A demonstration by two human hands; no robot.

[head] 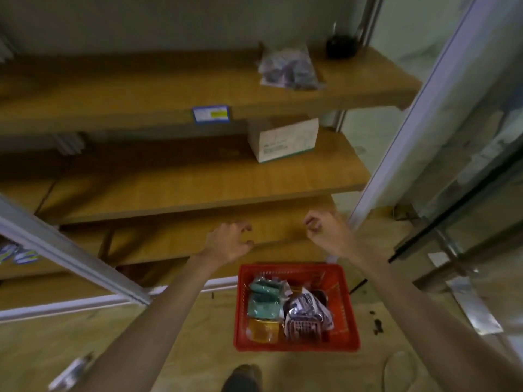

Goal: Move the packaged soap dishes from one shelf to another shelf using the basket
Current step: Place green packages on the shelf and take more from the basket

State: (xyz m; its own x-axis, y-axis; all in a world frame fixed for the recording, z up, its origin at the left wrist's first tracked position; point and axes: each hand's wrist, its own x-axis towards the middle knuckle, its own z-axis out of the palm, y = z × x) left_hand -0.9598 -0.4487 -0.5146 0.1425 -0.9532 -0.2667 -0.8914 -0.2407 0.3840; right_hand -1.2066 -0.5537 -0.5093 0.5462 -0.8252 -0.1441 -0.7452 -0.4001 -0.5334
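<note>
Head view looks down on the tiered wooden shelves (pixel 198 89) ahead of me; one clear-wrapped dark soap dish packet (pixel 288 69) already lies on the top shelf, far right, near a white cardboard box (pixel 284 138) on the tier below. The red plastic slatted basket (pixel 297 345) sits on the floor near my feet, packed with wrapped soap dishes (pixel 285 309), teal, orange and dark. My left hand (pixel 229 243) hangs over the lowest shelf edge, fingers loosely spread and holding nothing. My right hand (pixel 321 229) is curled into a loose fist, also holding nothing. I think the risk is the slippery wrapping: snatching one packet from that crowded heap could drag a neighbour over the basket rim, or my foot could knock the basket.
</note>
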